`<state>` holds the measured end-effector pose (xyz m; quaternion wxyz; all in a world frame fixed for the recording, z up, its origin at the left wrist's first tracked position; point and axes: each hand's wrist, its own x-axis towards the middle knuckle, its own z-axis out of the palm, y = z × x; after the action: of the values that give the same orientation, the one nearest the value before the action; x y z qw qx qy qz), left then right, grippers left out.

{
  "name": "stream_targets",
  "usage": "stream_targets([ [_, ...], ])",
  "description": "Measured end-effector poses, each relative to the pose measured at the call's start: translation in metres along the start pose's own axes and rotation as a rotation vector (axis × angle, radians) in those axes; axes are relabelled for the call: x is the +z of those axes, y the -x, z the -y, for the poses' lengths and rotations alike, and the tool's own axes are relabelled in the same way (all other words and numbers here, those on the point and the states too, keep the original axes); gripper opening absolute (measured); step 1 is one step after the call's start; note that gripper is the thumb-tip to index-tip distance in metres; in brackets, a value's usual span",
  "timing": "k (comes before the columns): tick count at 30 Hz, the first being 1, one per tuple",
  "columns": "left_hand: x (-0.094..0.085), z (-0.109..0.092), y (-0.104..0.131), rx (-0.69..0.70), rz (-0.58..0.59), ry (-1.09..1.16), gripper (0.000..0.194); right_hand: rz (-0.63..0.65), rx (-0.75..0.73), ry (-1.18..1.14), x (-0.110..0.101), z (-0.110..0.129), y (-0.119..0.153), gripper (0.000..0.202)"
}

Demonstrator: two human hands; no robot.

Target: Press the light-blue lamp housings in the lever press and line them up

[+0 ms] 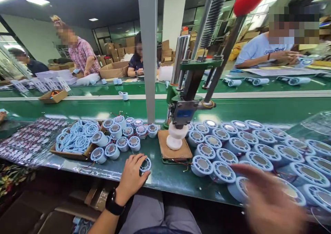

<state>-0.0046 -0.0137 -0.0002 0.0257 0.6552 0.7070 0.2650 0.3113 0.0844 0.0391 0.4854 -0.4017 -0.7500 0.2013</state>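
My left hand (133, 172), with a black watch on its wrist, curls over a light-blue round housing (146, 164) near the table's front edge. That piece has a slotted ring on its upper face, partly covered by my fingers. My right hand (271, 199) is smeared by motion at the lower right, over the near side of many similar housings (224, 171) with metal discs in their tops. Whether it touches one cannot be made out. Between the hands stands a hand press (184, 111) with a red-knobbed lever and a white round block (174, 142) on its brown base plate.
Left of the press stand several more housings (133, 143) with thin wires. Beside them a cardboard box (73, 154) holds loose light-blue rings (83, 134). Small white parts (31, 137) cover the far left. A grey post (148, 54) rises behind; people work at the opposite bench.
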Motion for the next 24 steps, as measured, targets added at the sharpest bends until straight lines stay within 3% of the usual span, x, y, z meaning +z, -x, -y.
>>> stream_targets([
  [1,0.000,0.001,0.001,-0.001,-0.017,-0.001,0.044,0.077,-0.048,-0.012,0.038,0.021,-0.002,0.025],
  [3,-0.002,0.006,0.007,-0.008,-0.058,-0.008,0.040,0.366,-0.173,-0.006,0.114,0.063,-0.014,0.035],
  [5,-0.007,0.016,0.017,-0.035,-0.108,-0.020,0.037,0.534,-0.105,0.158,0.174,0.095,-0.032,0.048],
  [6,-0.010,0.023,0.023,-0.053,-0.137,-0.024,0.036,0.567,-0.069,0.219,0.195,0.106,-0.040,0.053],
  [8,-0.016,0.035,0.034,-0.092,-0.187,-0.027,0.036,0.568,-0.041,0.270,0.215,0.115,-0.047,0.056],
  [10,-0.022,0.046,0.043,-0.132,-0.216,-0.023,0.038,0.550,-0.039,0.273,0.214,0.112,-0.042,0.052],
  [14,-0.028,0.049,0.043,-0.197,-0.217,-0.034,0.040,0.462,-0.072,0.263,0.185,0.083,-0.004,0.047],
  [19,-0.018,0.028,0.021,-0.133,-0.121,0.006,0.046,0.299,-0.146,0.089,0.145,0.044,0.037,0.036],
  [24,-0.008,0.008,0.003,-0.100,-0.001,0.025,0.057,0.200,-0.143,-0.023,0.113,0.028,0.043,0.018],
])
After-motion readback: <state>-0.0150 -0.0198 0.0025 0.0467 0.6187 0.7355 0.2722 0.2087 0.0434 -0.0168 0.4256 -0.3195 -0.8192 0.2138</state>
